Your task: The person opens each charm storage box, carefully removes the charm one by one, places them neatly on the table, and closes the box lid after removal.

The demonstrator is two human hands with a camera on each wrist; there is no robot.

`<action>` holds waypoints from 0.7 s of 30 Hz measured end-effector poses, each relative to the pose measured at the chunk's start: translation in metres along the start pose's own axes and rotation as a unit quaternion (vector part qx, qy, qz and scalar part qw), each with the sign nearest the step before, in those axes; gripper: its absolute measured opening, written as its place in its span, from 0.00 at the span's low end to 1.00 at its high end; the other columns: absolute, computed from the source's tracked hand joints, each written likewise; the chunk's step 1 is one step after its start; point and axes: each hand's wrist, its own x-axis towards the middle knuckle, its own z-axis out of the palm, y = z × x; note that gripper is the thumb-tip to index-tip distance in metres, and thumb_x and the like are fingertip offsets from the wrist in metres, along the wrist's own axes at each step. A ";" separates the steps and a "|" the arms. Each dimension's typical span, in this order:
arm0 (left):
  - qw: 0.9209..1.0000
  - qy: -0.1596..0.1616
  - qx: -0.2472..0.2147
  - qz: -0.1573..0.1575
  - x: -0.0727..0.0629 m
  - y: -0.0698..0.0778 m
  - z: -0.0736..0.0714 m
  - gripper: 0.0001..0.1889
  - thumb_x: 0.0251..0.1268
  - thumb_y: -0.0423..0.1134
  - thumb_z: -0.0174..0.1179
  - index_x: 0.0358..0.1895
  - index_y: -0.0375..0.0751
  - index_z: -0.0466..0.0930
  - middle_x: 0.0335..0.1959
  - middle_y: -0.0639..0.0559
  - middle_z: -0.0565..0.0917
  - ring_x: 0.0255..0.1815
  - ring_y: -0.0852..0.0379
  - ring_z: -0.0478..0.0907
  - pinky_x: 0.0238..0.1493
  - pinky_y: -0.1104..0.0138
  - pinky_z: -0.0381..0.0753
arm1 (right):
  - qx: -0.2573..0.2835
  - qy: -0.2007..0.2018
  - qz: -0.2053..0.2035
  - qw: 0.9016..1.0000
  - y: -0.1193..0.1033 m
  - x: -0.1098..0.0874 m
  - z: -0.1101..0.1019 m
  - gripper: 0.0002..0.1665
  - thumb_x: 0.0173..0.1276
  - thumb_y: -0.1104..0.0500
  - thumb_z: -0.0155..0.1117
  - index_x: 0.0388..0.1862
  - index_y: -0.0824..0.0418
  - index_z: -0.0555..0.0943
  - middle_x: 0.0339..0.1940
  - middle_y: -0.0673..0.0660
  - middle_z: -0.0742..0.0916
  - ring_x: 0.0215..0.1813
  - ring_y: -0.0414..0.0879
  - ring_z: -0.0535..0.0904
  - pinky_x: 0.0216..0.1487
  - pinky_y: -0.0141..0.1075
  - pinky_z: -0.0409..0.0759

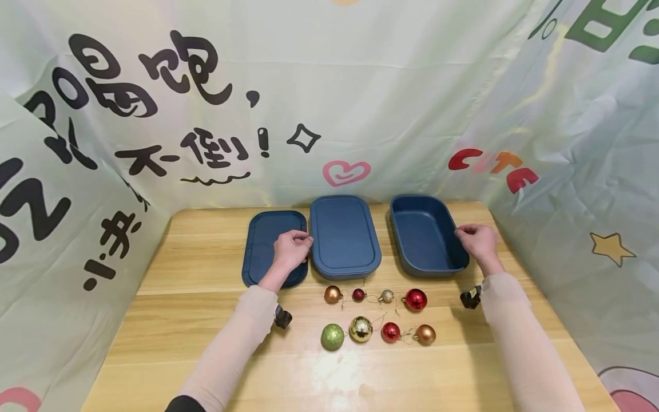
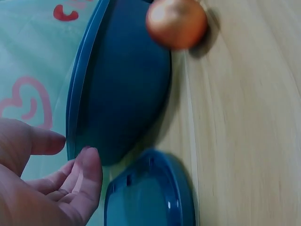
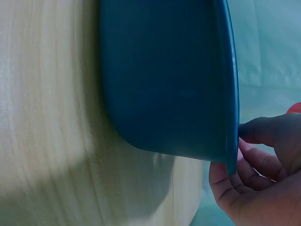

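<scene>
My left hand (image 1: pixel 292 250) reaches over the flat blue lid (image 1: pixel 259 249) to the left edge of the lidded blue food container (image 1: pixel 345 234). In the left wrist view, its thumb (image 2: pixel 49 142) touches the top of the rim, and the curled fingers (image 2: pixel 89 172) lie along the side below. On the right, my right hand (image 1: pixel 479 243) pinches the rim of the uncovered blue food container (image 1: pixel 427 229). The right wrist view shows the thumb (image 3: pixel 258 131) on the top of that rim and the fingers curled beneath it. Both containers stand upright on the table.
Christmas baubles lie in two rows before the containers, among them a green glittery one (image 1: pixel 332 337), a gold one (image 1: pixel 361 329), a red one (image 1: pixel 415 300) and a copper one (image 1: pixel 333 294). Printed curtains (image 1: pixel 412 114) hang around the wooden table (image 1: pixel 195 320).
</scene>
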 end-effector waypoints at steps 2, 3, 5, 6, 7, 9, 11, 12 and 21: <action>1.000 0.004 -0.001 -0.002 0.000 -0.004 -0.008 0.16 0.75 0.41 0.65 0.58 0.37 0.87 0.43 0.40 0.91 0.34 0.47 0.90 0.31 0.65 0.88 | -0.003 -0.003 0.001 1.000 0.000 -0.001 0.000 0.21 0.76 0.58 0.64 0.51 0.76 0.87 0.50 0.74 0.89 0.45 0.57 0.85 0.37 0.28 0.73; 1.000 0.008 0.000 -0.003 0.001 -0.006 -0.012 0.15 0.75 0.41 0.64 0.57 0.36 0.87 0.43 0.40 0.91 0.35 0.46 0.90 0.30 0.65 0.88 | -0.004 -0.005 0.001 1.000 0.000 -0.001 0.001 0.21 0.76 0.57 0.64 0.51 0.76 0.87 0.51 0.74 0.89 0.47 0.59 0.85 0.37 0.28 0.73; 1.000 0.017 0.008 -0.006 0.002 -0.011 -0.023 0.16 0.74 0.40 0.64 0.57 0.36 0.87 0.44 0.39 0.91 0.36 0.46 0.90 0.30 0.66 0.87 | -0.001 -0.007 0.001 1.000 0.000 -0.001 0.001 0.21 0.76 0.58 0.64 0.52 0.76 0.87 0.51 0.75 0.89 0.49 0.62 0.85 0.37 0.28 0.73; 1.000 0.022 0.013 -0.006 0.002 -0.014 -0.028 0.16 0.74 0.40 0.64 0.58 0.35 0.87 0.44 0.39 0.91 0.35 0.45 0.90 0.30 0.67 0.87 | 0.000 -0.006 0.000 1.000 0.000 -0.001 0.001 0.21 0.76 0.58 0.64 0.52 0.77 0.87 0.51 0.75 0.89 0.49 0.62 0.85 0.37 0.28 0.73; 0.999 0.026 0.018 -0.007 0.003 -0.016 -0.033 0.16 0.74 0.40 0.64 0.58 0.35 0.87 0.44 0.39 0.91 0.35 0.45 0.90 0.30 0.67 0.87 | 0.000 -0.005 0.000 1.000 0.000 -0.001 0.001 0.21 0.76 0.58 0.64 0.52 0.77 0.87 0.51 0.75 0.89 0.49 0.63 0.85 0.37 0.28 0.73; 0.999 0.037 0.028 -0.009 0.004 -0.021 -0.044 0.17 0.74 0.40 0.64 0.58 0.35 0.86 0.45 0.38 0.91 0.36 0.43 0.90 0.30 0.66 0.87 | 0.000 -0.007 0.000 1.000 0.001 -0.001 0.001 0.21 0.77 0.58 0.63 0.52 0.77 0.87 0.51 0.75 0.89 0.49 0.63 0.85 0.37 0.28 0.73; 0.997 0.053 0.046 -0.012 0.005 -0.025 -0.054 0.17 0.74 0.41 0.63 0.58 0.35 0.87 0.45 0.38 0.91 0.38 0.42 0.90 0.34 0.66 0.86 | -0.001 -0.009 0.002 1.000 0.002 -0.001 0.001 0.21 0.77 0.57 0.63 0.52 0.77 0.86 0.51 0.75 0.89 0.50 0.64 0.85 0.37 0.29 0.74; 0.996 0.061 0.059 -0.013 0.006 -0.027 -0.059 0.17 0.74 0.41 0.63 0.58 0.35 0.87 0.46 0.37 0.91 0.40 0.42 0.90 0.36 0.64 0.86 | -0.002 -0.011 0.003 1.000 0.002 -0.001 0.002 0.22 0.77 0.57 0.63 0.53 0.77 0.86 0.52 0.75 0.89 0.50 0.65 0.85 0.37 0.30 0.74; 0.982 0.110 0.136 -0.065 0.006 -0.047 -0.092 0.19 0.72 0.44 0.61 0.60 0.40 0.86 0.51 0.39 0.91 0.51 0.40 0.87 0.48 0.50 0.82 | -0.005 -0.017 0.004 1.000 0.004 0.000 0.002 0.22 0.78 0.56 0.62 0.54 0.76 0.86 0.53 0.75 0.88 0.52 0.66 0.85 0.39 0.33 0.75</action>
